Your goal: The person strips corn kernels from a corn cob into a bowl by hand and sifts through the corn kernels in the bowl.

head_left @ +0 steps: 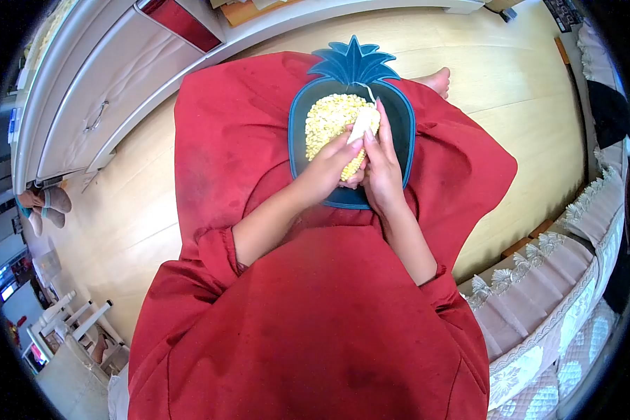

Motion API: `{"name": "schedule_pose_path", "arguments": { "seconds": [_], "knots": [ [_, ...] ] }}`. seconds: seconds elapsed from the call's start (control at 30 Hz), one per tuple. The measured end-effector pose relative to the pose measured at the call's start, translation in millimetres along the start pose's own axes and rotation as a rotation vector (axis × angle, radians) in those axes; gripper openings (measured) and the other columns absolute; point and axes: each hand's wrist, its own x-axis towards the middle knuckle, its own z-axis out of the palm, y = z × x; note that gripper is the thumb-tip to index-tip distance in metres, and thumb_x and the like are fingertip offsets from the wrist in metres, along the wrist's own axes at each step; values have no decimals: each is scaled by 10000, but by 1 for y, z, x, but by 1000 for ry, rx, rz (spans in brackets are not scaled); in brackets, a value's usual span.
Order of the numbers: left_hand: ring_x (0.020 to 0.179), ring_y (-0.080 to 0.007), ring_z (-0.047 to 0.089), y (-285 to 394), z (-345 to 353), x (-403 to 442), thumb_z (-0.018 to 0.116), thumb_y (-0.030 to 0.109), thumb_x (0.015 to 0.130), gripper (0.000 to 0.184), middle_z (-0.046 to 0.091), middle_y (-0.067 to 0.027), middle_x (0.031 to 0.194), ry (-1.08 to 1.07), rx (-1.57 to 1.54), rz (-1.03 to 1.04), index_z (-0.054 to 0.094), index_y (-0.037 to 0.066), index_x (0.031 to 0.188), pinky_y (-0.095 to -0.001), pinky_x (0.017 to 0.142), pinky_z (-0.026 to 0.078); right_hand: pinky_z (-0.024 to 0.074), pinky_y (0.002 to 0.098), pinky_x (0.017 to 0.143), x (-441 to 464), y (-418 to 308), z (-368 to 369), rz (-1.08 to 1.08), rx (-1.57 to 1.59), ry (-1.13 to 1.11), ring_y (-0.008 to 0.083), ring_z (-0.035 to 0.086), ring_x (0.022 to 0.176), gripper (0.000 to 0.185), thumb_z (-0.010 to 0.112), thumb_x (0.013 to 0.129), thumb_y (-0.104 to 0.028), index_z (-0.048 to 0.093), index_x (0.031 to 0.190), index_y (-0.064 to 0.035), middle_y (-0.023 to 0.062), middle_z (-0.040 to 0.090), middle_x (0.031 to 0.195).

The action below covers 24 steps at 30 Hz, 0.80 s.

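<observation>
Left hand (320, 172) and right hand (385, 175) both closed on corn cob (361, 127), held over pineapple-shaped bowl (410, 133). Cob partly stripped: pale stretch bare, yellow rows left at lower end. Loose kernels (327, 117) heaped bowl's left side. Fingers hide rest.

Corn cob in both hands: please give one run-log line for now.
left hand: holds partly stripped yellow corn cob | right hand: holds same cob | loose yellow kernels: in teal pineapple-shaped bowl | beneath bowl: red cloth
</observation>
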Motion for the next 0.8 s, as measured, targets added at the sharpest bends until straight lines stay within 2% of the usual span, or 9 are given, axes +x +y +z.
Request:
{"name": "schedule_pose_path", "arguments": {
  "seconds": [0.1, 0.17, 0.27, 0.37, 0.47, 0.57, 0.67, 0.8],
  "knots": [
    [672, -119, 517, 2, 3, 1, 380, 430, 1123, 514, 606, -50, 922, 25, -12, 10, 425, 60, 1478, -274, 579, 413, 446, 326, 1082, -7, -9, 5, 41, -1, 18, 235, 462, 1397, 730, 508, 1062, -99, 100, 1664, -159, 172, 330, 1616],
    [638, -110, 489, 15, 15, -3, 329, 470, 1128, 545, 598, -27, 883, 131, -32, -23, 437, 61, 1472, -270, 553, 389, 491, 250, 984, -6, -1, 4, -20, -45, -2, 208, 451, 1394, 799, 564, 1042, -120, 66, 1667, -142, 179, 338, 1610],
    [819, -154, 614, -4, -16, 4, 273, 561, 1109, 652, 639, -57, 1046, -178, -235, 5, 371, 79, 1537, -299, 685, 500, 512, 277, 971, -4, 8, -1, -58, 58, -25, 217, 451, 1405, 835, 588, 1016, -70, 62, 1663, -113, 178, 371, 1591],
    [1201, -228, 600, 24, 26, -4, 217, 666, 1067, 777, 578, -95, 1353, 231, -110, -23, 278, 106, 1601, -404, 949, 522, 483, 315, 1039, -10, -2, 3, -3, 35, -68, 238, 452, 1416, 864, 604, 995, -33, 47, 1655, -72, 180, 391, 1580],
    [1459, -263, 395, 18, 7, -5, 182, 733, 1030, 861, 391, -109, 1582, 30, -88, -28, 182, 124, 1638, -515, 1131, 397, 467, 339, 1068, -11, 5, 1, 8, -20, -142, 237, 448, 1417, 861, 608, 992, -26, 52, 1650, -52, 178, 408, 1568],
    [1459, -266, 390, 23, 18, -8, 157, 754, 1017, 884, 376, -100, 1596, 130, -67, -58, 153, 131, 1646, -548, 1120, 396, 464, 336, 1068, -10, 9, 2, 53, -36, -113, 230, 461, 1396, 833, 620, 1005, -83, 80, 1636, -13, 169, 439, 1543],
    [1451, -271, 402, 28, 32, -10, 160, 750, 1019, 877, 391, -94, 1587, 151, -31, -31, 126, 143, 1651, -541, 1126, 391, 462, 327, 1066, -10, 8, 1, 76, -69, -48, 217, 477, 1370, 797, 625, 1019, -140, 120, 1616, 18, 164, 468, 1513],
    [1457, -259, 394, 27, 27, -8, 165, 742, 1025, 847, 388, -83, 1589, 95, -15, -30, 183, 158, 1639, -538, 1117, 398, 474, 308, 1043, -4, 15, -4, 64, -58, -45, 208, 498, 1341, 753, 611, 1038, -174, 152, 1599, 29, 163, 494, 1479]
  ]
}}
